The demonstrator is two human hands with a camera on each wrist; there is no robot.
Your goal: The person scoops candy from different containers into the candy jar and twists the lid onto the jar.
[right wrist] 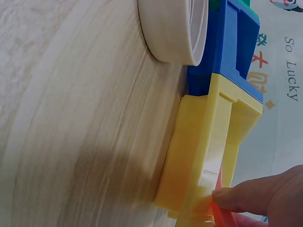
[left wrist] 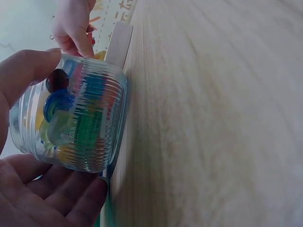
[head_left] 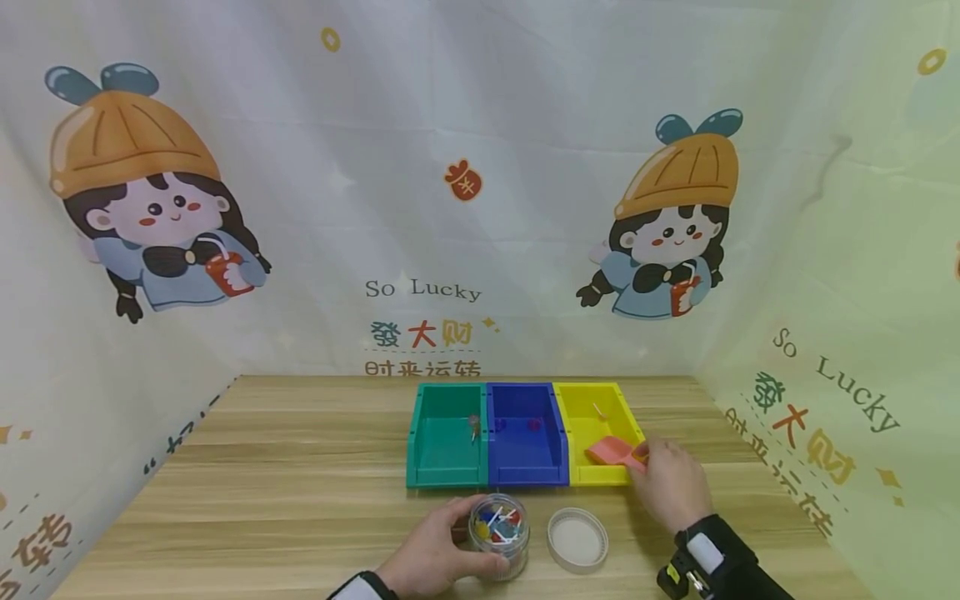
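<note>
My left hand [head_left: 442, 546] holds a clear ribbed jar [head_left: 499, 533] at the front of the table, thumb on one side and fingers round the other. Colourful small pieces fill the jar, with white sticks on top; in the left wrist view a dark round bead and blue and green pieces [left wrist: 87, 127] show through the glass. At the right, my right hand [head_left: 672, 483] pinches the handle of a small coral-pink scoop [head_left: 611, 451]. The scoop's blade lies over the front of the yellow bin [head_left: 600, 476], where a small pale stick [head_left: 600, 411] lies farther back.
Left of the yellow bin, a blue bin [head_left: 528, 477] with small dark-red pieces and a green bin [head_left: 448, 477] with a small brownish piece stand joined in a row. A round white lid [head_left: 577, 540] lies between the jar and my right hand. A printed cloth [head_left: 540, 208] hangs behind.
</note>
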